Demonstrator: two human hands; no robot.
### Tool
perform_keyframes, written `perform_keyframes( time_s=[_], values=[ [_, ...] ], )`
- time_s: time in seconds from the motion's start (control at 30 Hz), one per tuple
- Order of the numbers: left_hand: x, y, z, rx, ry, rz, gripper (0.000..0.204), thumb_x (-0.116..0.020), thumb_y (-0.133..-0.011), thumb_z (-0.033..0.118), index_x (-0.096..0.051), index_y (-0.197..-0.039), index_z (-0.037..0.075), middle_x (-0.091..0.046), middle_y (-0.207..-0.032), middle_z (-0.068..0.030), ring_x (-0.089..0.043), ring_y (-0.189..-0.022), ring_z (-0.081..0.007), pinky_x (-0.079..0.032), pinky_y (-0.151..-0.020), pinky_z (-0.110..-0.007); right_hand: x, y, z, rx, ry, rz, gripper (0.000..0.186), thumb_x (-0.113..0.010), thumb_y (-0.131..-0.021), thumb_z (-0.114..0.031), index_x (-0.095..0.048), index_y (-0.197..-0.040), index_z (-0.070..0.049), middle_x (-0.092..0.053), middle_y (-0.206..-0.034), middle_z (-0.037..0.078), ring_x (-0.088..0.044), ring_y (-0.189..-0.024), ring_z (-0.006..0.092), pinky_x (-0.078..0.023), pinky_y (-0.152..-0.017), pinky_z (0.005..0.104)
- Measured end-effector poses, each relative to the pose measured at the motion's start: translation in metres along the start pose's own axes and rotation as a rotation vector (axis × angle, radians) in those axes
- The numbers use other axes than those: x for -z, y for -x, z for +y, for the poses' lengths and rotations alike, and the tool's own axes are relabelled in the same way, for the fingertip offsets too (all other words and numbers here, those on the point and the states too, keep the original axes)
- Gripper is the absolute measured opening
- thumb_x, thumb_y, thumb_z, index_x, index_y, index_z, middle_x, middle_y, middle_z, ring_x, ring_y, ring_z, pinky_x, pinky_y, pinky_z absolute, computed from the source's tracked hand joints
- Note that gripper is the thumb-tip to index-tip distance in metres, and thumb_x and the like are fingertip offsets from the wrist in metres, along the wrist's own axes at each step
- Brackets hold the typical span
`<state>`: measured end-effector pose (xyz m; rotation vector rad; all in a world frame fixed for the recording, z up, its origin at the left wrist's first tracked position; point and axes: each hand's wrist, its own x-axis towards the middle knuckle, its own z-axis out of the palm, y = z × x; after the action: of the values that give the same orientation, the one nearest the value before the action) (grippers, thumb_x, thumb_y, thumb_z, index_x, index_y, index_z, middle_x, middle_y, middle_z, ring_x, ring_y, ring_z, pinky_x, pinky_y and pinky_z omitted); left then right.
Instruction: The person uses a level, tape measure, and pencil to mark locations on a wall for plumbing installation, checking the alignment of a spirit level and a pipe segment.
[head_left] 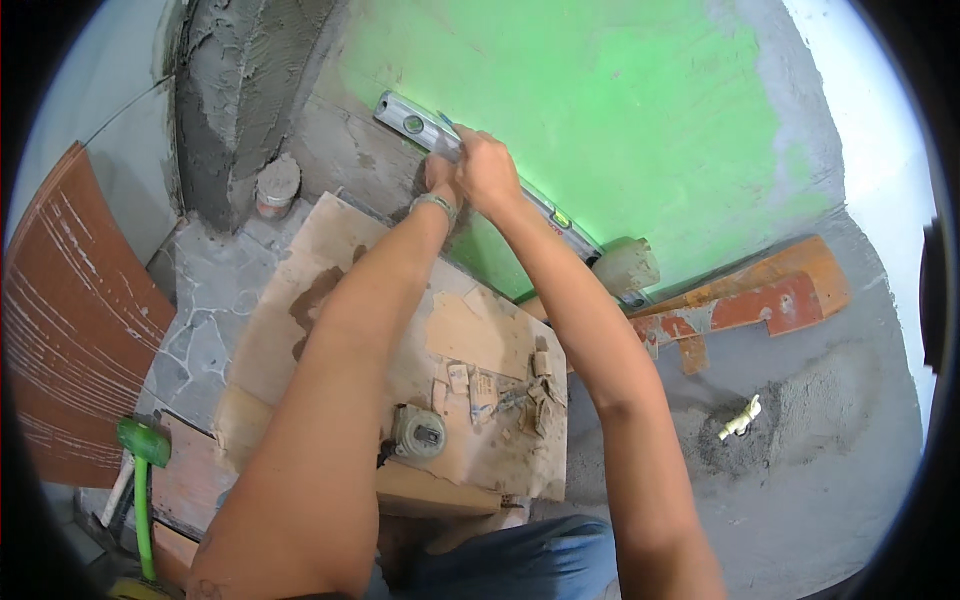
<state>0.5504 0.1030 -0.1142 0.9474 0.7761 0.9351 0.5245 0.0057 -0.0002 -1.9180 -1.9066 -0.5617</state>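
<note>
A long silver spirit level (405, 115) lies slantwise against the wall, along the lower edge of a bright green painted area (600, 110). My left hand (438, 174), with a watch (438, 204) on its wrist, is at the level's lower edge and seems to grip it; its fingers are partly hidden. Just right of it, my right hand (487, 172) is closed over the level. A thin bluish stick, apparently a pencil (446, 119), juts from its fingers. Near the level's right end sits a grey, mortar-coated round piece (628, 267).
Below my arms, a dusty cardboard-covered surface (270, 350) bears a tape measure (421, 433) and broken tile bits (480, 390). A green mallet (145, 445) stands lower left beside a brown panel (80, 330). Rusty metal pieces (790, 300) and a pale tap (740, 418) are at right.
</note>
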Motion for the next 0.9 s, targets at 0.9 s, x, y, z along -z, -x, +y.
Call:
perform_keyframes(
  time_s=[0.9],
  values=[
    [-0.007,-0.027,-0.032,-0.160,0.030,0.182,0.037,-0.083,-0.080,0.029,-0.059,-0.090,0.003,-0.060,-0.079,-0.0030,-0.051,-0.061,-0.0125,-0.043,-0.053,-0.030,0.063,0.043,0.069,-0.012,0.522,-0.428,0.015,-0.058,-0.082,-0.010,-0.069,-0.091,-0.006,-0.070,-0.088,0.019,-0.069,-0.085,0.0318,-0.048,-0.088,0.0474]
  ],
)
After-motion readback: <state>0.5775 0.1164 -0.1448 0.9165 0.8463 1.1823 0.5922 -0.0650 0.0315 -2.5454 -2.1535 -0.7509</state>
